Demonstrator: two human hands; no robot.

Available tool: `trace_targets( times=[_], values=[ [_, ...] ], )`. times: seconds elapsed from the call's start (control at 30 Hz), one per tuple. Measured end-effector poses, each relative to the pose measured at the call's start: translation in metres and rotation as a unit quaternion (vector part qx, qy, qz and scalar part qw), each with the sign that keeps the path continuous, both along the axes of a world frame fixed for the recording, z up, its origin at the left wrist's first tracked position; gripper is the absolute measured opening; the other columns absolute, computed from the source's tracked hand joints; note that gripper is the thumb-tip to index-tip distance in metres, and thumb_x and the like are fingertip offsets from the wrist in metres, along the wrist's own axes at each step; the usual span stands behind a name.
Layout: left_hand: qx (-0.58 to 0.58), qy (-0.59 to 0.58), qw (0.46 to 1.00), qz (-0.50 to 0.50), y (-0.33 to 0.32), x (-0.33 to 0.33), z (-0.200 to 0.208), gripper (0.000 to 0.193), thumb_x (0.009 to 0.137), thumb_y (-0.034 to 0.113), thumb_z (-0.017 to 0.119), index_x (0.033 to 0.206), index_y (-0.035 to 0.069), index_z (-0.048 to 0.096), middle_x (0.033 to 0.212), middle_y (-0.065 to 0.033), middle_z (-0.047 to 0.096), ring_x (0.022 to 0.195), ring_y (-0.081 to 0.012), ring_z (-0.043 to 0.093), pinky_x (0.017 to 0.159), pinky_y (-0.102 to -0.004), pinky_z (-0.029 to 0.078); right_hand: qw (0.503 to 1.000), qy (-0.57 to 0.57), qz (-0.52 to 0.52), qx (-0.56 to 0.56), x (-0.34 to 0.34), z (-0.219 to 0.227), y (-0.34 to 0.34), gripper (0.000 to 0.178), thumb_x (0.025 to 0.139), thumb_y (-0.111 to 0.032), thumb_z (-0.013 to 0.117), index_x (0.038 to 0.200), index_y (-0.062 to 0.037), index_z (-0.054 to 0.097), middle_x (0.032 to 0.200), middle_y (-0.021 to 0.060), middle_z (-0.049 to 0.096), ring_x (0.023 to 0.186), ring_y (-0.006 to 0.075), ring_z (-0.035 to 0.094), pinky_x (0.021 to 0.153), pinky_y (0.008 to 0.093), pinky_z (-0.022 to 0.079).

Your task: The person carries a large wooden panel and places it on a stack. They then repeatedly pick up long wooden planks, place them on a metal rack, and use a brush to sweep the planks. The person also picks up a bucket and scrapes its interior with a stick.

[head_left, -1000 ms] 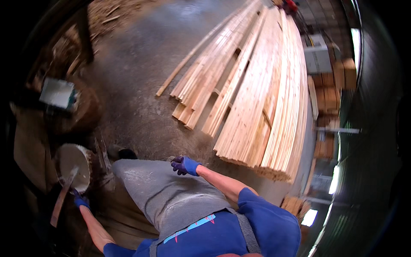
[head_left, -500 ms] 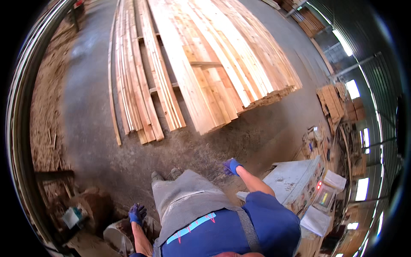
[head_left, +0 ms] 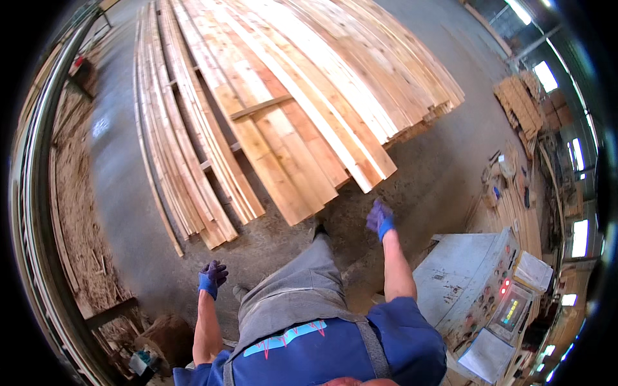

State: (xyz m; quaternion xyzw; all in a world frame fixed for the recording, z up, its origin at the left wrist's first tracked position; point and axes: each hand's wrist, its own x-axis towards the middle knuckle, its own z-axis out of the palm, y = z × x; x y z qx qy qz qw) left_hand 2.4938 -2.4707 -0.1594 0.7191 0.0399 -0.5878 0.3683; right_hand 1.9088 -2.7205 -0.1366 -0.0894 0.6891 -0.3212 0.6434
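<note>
Long, pale wooden boards (head_left: 277, 154), too many and too tightly layered for a sure count, lie directly ahead of the person, near ends pointing back toward the body. Four groupings: one lone thin strip at far left, two narrow bundles beside it, one broad bed at centre and right. One short brown wooden batten (head_left: 261, 107) lies crosswise on the broad bed; crosswise wooden bearers (head_left: 206, 165) show in the gaps. Surfaces smooth and flat, tone varying from cream to orange-brown, knots visible; near ends ragged in line. Hands: two, each in a purple glove with blue cuff. Left hand (head_left: 214, 276), apart from the boards, below the left bundles: fingers loosely parted, palm free. Right hand (head_left: 380, 217), just short of the broad bed's end: fingers blurred, cannot tell how far they are spread. Body: one grey cloth apron (head_left: 296, 283), creased and dusty, over one blue short-sleeved shirt (head_left: 418, 334). Right side: one pale grey metal control cabinet (head_left: 450, 276), box-shaped, scuffed on top; two red lights (head_left: 505, 283) lit, one rectangular screen (head_left: 513, 310), two whitish sheets (head_left: 487, 355) by the panel. Farther out: dark, stained concrete floor (head_left: 116, 174); at left, long metal rails (head_left: 32, 193), curved by the lens, alongside brown, crumbly wood debris (head_left: 80, 225); at right, one rough wood stack (head_left: 518, 106).
</note>
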Motion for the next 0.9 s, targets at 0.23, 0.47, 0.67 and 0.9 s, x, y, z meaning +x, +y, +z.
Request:
trace_targets(
  times=[0.23,0.47,0.67,0.9],
  values=[
    [-0.026,0.033,0.987,-0.157,-0.166,-0.132,0.058,0.035,0.092,0.037,0.056,0.113,0.009,0.061,0.099,-0.0109,0.068,0.077,-0.0192,0.067,0.065,-0.0291,0.052,0.778,0.51,0.268,-0.25,-0.111,-0.01,-0.136,0.063,0.084,-0.053,0.059,0.116,0.0018,0.059,0.108,0.018,0.064,0.098,0.0344,0.06,0.088,0.0399,0.046],
    [-0.163,0.103,0.917,-0.35,-0.345,-0.292,0.064,0.043,0.093,0.037,0.057,0.119,0.002,0.057,0.097,-0.007,0.065,0.082,-0.0136,0.062,0.071,-0.0254,0.052,0.805,0.408,0.415,-0.113,-0.103,-0.003,-0.188,0.076,0.084,-0.057,0.057,0.122,0.0089,0.052,0.119,0.0309,0.056,0.114,0.0388,0.054,0.094,0.0412,0.045],
    [-0.246,-0.062,0.825,-0.505,-0.395,-0.376,0.039,0.057,0.088,0.047,0.06,0.116,-0.003,0.057,0.111,-0.0151,0.062,0.1,-0.0222,0.059,0.088,-0.0331,0.047,0.882,0.272,0.337,-0.188,-0.139,-0.076,-0.174,0.062,0.088,-0.045,0.056,0.12,0.0077,0.054,0.114,0.0301,0.058,0.108,0.04,0.058,0.092,0.0435,0.046],
    [-0.135,0.029,0.844,-0.518,-0.449,-0.412,0.053,0.071,0.082,0.061,0.058,0.111,-0.004,0.06,0.105,-0.0188,0.064,0.098,-0.0253,0.06,0.084,-0.0358,0.047,0.721,0.518,0.418,-0.194,-0.1,-0.02,-0.169,0.057,0.091,-0.05,0.046,0.103,0.0039,0.061,0.094,0.0277,0.064,0.09,0.0441,0.061,0.074,0.0497,0.049]
  ],
)
